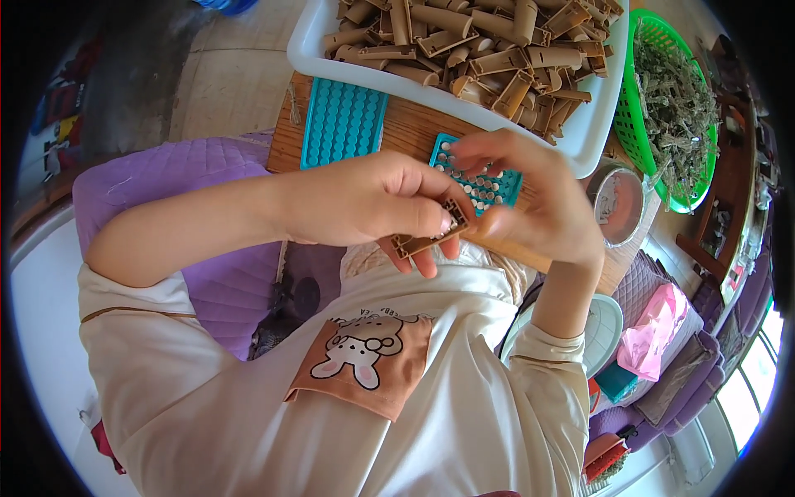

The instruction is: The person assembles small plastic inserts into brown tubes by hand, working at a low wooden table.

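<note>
Over the counter's edge (pixel 406 123), I find the left hand (pixel 377 203) clamped on a brown shell (pixel 425 243), apparently tilted to expose its inside. The right hand (pixel 538 199) stands beside it, blurred, thumb and fingers apart; the disc tray (pixel 511 190) sits close, presumably for reach.

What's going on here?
A person holds a brown plastic part in the left hand, above their lap. The right hand, blurred, is right beside it with thumb and fingers apart; whether it touches the part is unclear. Beyond the hands, a teal tray holds small round pieces, and a white bin is heaped with brown parts.
</note>
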Demonstrator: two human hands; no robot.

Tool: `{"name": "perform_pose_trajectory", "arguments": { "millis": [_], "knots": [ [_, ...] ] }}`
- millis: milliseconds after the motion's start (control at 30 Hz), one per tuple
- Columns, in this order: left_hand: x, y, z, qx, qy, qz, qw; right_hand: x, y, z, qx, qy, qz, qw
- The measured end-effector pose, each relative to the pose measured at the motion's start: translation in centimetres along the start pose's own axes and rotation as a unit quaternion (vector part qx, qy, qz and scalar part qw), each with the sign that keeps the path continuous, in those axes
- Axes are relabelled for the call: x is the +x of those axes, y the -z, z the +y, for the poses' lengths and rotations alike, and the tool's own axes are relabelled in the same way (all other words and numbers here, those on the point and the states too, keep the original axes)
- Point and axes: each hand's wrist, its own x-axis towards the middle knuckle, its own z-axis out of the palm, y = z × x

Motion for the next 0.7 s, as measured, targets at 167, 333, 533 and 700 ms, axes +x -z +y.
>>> {"name": "perform_pose_trajectory", "arguments": {
  "millis": [167, 333, 533, 700],
  "knots": [
    [-0.2, 0.6, 0.7, -0.023, -0.039, 0.026, 0.999, 0.4, 2.7, 1.2, -0.355, -0.004, 0.165, 0.92],
    [-0.1, 0.6, 0.3, -0.017, -0.059, 0.069, 0.996, 1.2, 3.0, 3.0, -0.578, 0.059, 0.177, 0.795],
    [-0.4, 0.1, 0.7, 0.021, -0.151, 0.057, 0.987, 0.9, 2.5, 3.0, -0.545, 0.088, 0.275, 0.787],
    [-0.6, 0.5, 1.0, 0.06, -0.23, 0.065, 0.969, -0.7, 0.2, 2.0, -0.043, 0.014, 0.448, 0.893]
  ]
}}
